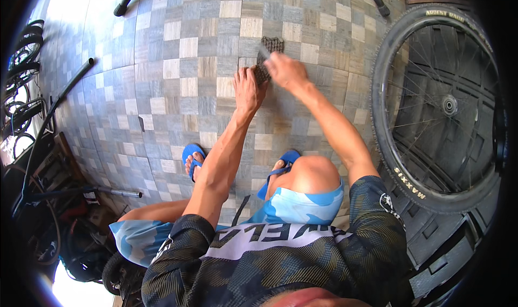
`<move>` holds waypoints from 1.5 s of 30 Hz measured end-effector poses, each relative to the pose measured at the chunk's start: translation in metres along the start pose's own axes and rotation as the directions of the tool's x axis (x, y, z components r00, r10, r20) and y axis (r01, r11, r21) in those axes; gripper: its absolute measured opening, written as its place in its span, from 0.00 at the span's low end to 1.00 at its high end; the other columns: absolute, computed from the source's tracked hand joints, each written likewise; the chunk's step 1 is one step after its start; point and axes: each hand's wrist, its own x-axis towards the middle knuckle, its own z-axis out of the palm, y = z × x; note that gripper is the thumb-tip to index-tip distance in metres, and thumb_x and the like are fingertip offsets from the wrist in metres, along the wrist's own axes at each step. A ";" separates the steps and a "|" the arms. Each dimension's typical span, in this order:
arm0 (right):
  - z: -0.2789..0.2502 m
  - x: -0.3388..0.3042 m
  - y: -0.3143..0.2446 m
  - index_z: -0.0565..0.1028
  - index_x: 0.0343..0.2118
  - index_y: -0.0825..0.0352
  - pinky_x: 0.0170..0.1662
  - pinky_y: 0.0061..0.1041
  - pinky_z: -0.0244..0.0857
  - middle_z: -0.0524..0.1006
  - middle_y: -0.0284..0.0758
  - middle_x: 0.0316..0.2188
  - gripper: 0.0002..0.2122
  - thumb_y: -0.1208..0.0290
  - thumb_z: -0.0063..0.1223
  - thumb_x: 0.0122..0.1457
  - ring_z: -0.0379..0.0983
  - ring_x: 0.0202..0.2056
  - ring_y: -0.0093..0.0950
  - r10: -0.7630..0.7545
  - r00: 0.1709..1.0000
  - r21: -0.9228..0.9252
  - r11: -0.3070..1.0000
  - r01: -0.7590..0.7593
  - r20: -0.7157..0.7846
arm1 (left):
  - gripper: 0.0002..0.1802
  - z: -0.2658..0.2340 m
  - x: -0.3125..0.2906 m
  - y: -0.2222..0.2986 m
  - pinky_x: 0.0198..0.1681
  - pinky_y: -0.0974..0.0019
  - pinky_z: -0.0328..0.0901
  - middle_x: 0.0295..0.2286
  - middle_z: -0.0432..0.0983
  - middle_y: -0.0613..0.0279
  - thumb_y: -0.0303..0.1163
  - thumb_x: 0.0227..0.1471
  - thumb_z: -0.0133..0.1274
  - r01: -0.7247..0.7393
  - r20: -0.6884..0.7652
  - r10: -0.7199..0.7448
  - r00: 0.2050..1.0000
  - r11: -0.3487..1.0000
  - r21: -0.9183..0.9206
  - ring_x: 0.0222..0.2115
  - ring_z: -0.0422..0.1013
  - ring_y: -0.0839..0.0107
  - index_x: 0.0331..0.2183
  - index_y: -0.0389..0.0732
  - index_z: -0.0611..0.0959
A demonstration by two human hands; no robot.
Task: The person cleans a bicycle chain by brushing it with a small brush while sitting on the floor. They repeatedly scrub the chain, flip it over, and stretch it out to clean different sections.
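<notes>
A dark, ribbed bundle that looks like a folded bicycle chain (273, 44) lies on the tiled floor in front of me. At its lower left edge, my left hand (249, 91) reaches down with bent fingers and holds it. My right hand (288, 71) is closed on a thin grey tool (264, 51), held over the chain's left side. Motion smears this tool, so its kind is unclear. My right hand also covers the chain's middle and part of its right side.
To the right, a bicycle wheel (382, 118) with a black tyre lies over dark panels (440, 247). Stand legs (78, 80) reach in from the left, and more legs (127, 0) at the top. My feet in blue flip-flops (193, 152) are below my hands.
</notes>
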 end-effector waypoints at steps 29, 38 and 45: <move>0.008 0.024 0.023 0.69 0.38 0.66 0.10 0.21 0.54 0.67 0.29 0.16 0.15 0.60 0.37 0.76 0.56 0.12 0.19 -0.014 0.989 -0.049 0.999 0.007 -0.148 | 0.35 0.001 -0.010 -0.002 0.56 0.43 0.58 0.50 0.68 0.48 0.38 0.47 0.70 0.117 -0.036 -0.119 0.992 0.992 -0.035 0.52 0.64 0.46 0.53 0.38 0.74; -0.032 0.019 0.039 0.70 0.39 0.66 0.12 0.21 0.55 0.66 0.28 0.18 0.14 0.59 0.40 0.75 0.58 0.14 0.18 0.145 0.973 -0.032 0.988 -0.153 -0.182 | 0.35 0.001 -0.008 -0.007 0.55 0.43 0.59 0.49 0.68 0.48 0.38 0.46 0.70 0.110 -0.033 -0.110 0.993 0.994 -0.026 0.51 0.64 0.45 0.53 0.38 0.73; -0.026 0.038 0.067 0.70 0.36 0.66 0.11 0.22 0.58 0.67 0.29 0.18 0.15 0.60 0.39 0.75 0.58 0.13 0.18 0.054 0.891 -0.026 0.997 -0.074 -0.452 | 0.36 0.004 -0.006 -0.003 0.57 0.42 0.58 0.50 0.68 0.49 0.39 0.47 0.70 0.083 -0.032 -0.085 0.996 0.996 -0.037 0.53 0.64 0.46 0.54 0.38 0.73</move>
